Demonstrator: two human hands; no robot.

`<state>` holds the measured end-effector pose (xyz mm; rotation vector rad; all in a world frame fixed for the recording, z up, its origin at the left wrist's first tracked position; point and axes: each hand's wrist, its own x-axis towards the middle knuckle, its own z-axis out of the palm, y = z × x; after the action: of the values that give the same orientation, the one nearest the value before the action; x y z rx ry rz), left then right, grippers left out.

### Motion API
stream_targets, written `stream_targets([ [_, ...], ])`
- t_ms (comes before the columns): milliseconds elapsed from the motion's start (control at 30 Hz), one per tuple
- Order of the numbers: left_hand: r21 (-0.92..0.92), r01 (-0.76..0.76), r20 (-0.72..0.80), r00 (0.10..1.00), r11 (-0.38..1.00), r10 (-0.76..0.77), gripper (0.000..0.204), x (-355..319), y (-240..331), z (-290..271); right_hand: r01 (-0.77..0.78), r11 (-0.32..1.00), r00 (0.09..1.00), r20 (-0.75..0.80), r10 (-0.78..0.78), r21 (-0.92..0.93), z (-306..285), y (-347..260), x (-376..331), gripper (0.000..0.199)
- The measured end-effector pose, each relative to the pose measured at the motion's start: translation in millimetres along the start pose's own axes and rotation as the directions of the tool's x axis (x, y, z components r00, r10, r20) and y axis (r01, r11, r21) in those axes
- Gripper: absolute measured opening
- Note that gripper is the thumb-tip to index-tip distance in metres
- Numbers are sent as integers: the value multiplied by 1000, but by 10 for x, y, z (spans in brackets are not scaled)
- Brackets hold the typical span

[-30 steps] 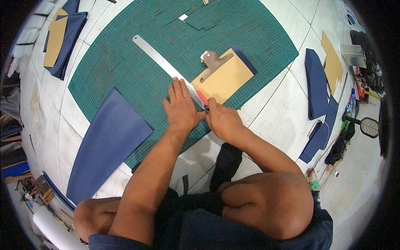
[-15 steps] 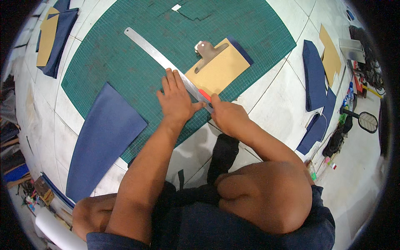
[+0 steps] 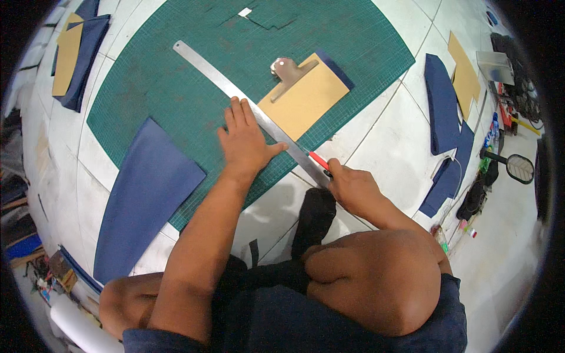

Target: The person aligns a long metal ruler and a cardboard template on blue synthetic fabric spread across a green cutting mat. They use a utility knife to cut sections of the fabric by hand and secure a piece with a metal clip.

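A steel ruler (image 3: 215,77) lies slantwise across the green cutting mat (image 3: 194,126), its near end reaching past the mat's edge. My left hand (image 3: 242,140) presses flat on it, fingers stretched and thumb out to the side. In my closed right hand (image 3: 353,187) is a slim red cutter knife (image 3: 318,160), beside the ruler's near end; its blade cannot be made out. Along the ruler's right side is a tan card pattern (image 3: 312,103), with a metal bulldog clip (image 3: 287,73) on it. Dark blue fabric (image 3: 335,69) shows beyond the card's far edge.
A large blue fabric piece (image 3: 147,197) lies at left, partly over the mat. More blue fabric (image 3: 441,106) and a tan pattern (image 3: 465,73) are on the tiled floor at right. Other fabric (image 3: 94,47) lies far left. A black-framed racket (image 3: 519,169) is at far right.
My right hand has moved toward me and to the right with the cutter knife, away from the card's corner, uncovering the ruler's near end. My left hand stays on the ruler.
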<state>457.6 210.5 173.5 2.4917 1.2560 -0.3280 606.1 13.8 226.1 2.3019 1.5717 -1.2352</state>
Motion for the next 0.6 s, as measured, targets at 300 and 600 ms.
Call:
stream_targets([
  [300,-44,17,39,999,999,-16,134,25,0,7,90,987,967,-249,-54,136,-123,-414,700,25],
  [600,-47,11,4,1000,999,-11,130,16,-22,52,77,992,962,-268,-47,105,63,-601,923,26],
])
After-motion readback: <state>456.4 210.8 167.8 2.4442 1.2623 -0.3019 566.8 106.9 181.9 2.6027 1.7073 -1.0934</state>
